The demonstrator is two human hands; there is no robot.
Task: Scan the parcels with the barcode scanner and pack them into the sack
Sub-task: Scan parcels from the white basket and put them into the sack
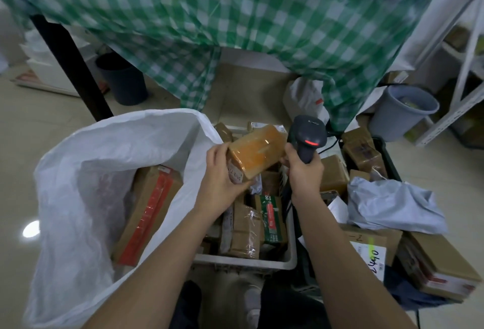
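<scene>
1. Two bare hands are seen from above, over a crate of parcels.
2. One tape-wrapped parcel [255, 152] is held by the left hand [222, 184]; its near end is gripped by curled fingers and thumb, and it is tilted, raised above the crate.
3. One dark scanner [307, 138] is gripped at its handle by the right hand [303, 174], fingers wrapped round it. A red light is lit on its head, which sits just beside the parcel's far end.
4. One white sack [86, 171] stands open to the left. One long brown box with red tape [149, 213] is seen inside; anything else there is too blurred to count.
5. One white crate [243, 263] sits between the forearms, filled with several brown parcels; an exact count cannot be made.
6. To the right, one grey poly bag [392, 208] lies on more boxes; one box bears a handwritten label [372, 258].
7. Two bins are seen on the floor: one dark [123, 80], one grey [403, 111].
8. One green checked cloth [235, 14] hangs over a table behind.
</scene>
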